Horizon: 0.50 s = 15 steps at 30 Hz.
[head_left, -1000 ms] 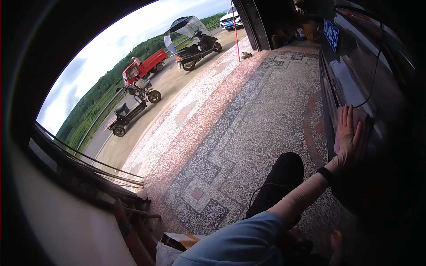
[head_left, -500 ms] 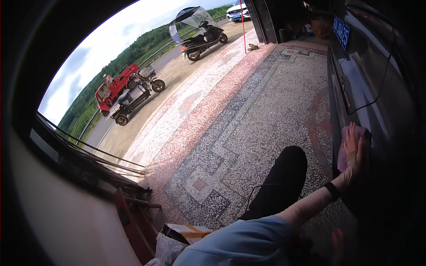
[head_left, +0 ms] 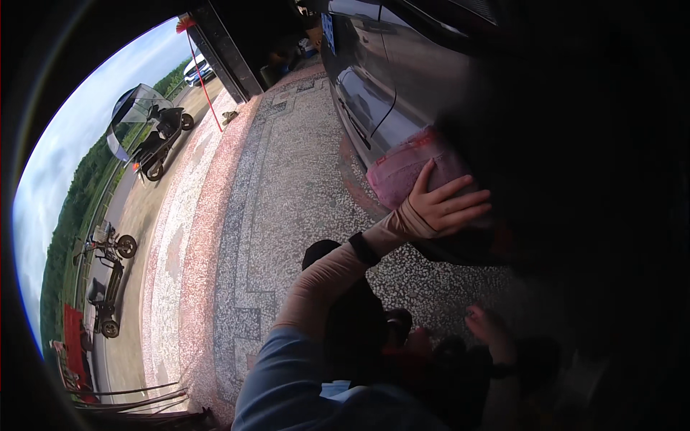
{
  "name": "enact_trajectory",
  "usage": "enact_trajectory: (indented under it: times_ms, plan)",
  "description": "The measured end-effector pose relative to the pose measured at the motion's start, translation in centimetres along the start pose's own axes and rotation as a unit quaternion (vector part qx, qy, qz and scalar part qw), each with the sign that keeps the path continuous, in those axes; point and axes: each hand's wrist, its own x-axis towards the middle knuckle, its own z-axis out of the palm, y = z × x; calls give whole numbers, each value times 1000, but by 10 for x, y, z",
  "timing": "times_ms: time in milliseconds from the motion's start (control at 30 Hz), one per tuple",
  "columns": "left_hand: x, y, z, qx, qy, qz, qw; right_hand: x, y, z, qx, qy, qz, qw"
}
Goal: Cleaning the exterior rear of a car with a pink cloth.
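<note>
Now I see the left hand (head_left: 440, 209) swung rightward, fingers spread, keeping the pink cloth (head_left: 399, 174) against the car (head_left: 424, 80); the right hand's (head_left: 489, 327) grip I can't tell.

Pink cloth (head_left: 397, 174) against dark car (head_left: 419, 68)

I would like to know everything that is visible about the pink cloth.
The pink cloth looks soft and thick, with red marking along its upper edge. Creased and apparently folded, it lies against the dark car. The left hand, fingers spread, covers its lower right part; shadow obscures its right end.
</note>
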Motion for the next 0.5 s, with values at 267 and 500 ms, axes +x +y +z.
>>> enact_trajectory:
  times_ms: [267,500]
  plan:
    - [-22,-83,-10,10,-26,191,981,-4,10,8,18,27,8,999]
    - [-39,-114,-13,-28,1,37,999,-5,-15,1,23,6,2,1000]
